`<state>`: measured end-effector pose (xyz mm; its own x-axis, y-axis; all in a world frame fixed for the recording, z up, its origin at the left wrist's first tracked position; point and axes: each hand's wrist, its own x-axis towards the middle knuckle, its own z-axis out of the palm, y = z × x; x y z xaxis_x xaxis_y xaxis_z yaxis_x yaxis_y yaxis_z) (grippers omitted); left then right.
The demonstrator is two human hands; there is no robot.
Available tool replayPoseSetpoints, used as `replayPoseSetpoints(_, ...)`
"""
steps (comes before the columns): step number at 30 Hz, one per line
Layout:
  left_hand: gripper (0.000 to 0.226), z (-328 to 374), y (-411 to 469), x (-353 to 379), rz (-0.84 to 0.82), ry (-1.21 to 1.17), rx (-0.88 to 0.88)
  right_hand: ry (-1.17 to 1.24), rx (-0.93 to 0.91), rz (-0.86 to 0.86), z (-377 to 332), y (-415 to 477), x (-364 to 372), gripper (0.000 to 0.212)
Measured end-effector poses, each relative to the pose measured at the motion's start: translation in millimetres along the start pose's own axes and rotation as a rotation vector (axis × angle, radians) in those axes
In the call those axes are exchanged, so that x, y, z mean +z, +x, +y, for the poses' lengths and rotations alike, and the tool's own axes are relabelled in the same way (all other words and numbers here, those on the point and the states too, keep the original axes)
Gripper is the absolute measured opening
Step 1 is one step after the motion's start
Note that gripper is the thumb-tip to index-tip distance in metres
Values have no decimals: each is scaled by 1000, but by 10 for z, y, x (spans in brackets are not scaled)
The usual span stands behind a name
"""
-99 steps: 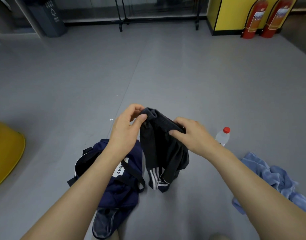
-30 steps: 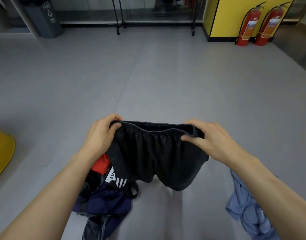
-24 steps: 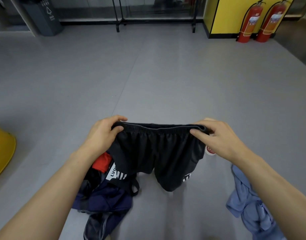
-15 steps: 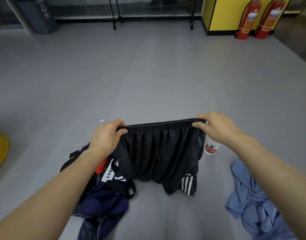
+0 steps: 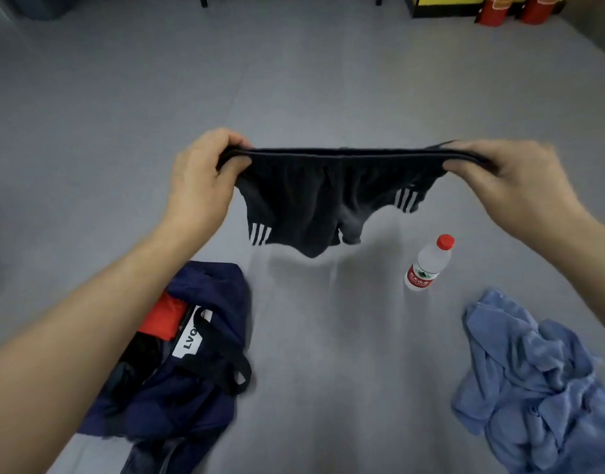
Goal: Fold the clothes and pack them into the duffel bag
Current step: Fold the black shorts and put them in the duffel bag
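The left hand (image 5: 198,179) and the right hand (image 5: 509,186) hold a pair of black shorts (image 5: 304,200) in the air above the floor (image 5: 328,80), one hand at each end of the waistband. The grip of each hand pinches the waistband between thumb and curled fingers, and the band is pulled straight between them. The shorts hang unfolded, so I judge that their folding is not yet begun.

The navy duffel bag (image 5: 212,295) lies open on the floor under the left forearm. A red garment (image 5: 161,318) and something dark are already inside, so part of the packing seems done. A light blue garment (image 5: 533,371) lies crumpled on the floor at the right, well apart from the bag; it is not folded and not packed. A plastic water bottle (image 5: 427,265) with a red cap is on the floor between this garment and the shorts.

A white patch (image 5: 191,340) on the bag shows the letters "LVO"; a black strap (image 5: 222,364) covers the rest. The shorts carry three white stripes at each leg, with no readable name. The print on the bottle's red label is too small to read.
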<state>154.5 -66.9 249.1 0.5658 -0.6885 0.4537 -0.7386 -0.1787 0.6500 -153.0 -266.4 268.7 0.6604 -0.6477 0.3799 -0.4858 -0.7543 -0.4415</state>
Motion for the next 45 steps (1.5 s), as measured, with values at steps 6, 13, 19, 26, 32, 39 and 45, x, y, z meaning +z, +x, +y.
replayPoseSetpoints(6,16,-663,-1244,597,-205,98,5,-4,1,-158,620,-1173,967,23)
replayPoseSetpoints(13,32,-1668,-2785,1458,-665,365,-64,-128,-7,-493,1494,-2762,2492,36)
replayPoseSetpoints(19,53,-1932,-3390,1616,-1010,579,-1,-174,-4,-570,1470,-3605,2909,57)
replayPoseSetpoints(26,44,-1619,-2933,1676,-1259,887,-131,-70,-71,-317,1271,-3777,2869,36)
replayPoseSetpoints(32,29,-1221,-3017,2537,-691,470,-145,-12,119,-248,1566,-2892,3138,50)
replayPoseSetpoints(39,67,-1266,-3850,2716,-682,551,-412,-269,239,-469,1854,-1936,3601,66)
replayPoseSetpoints(45,72,-1558,-4096,2316,-675,698,-463,-355,201,-540,1594,-2281,3660,70)
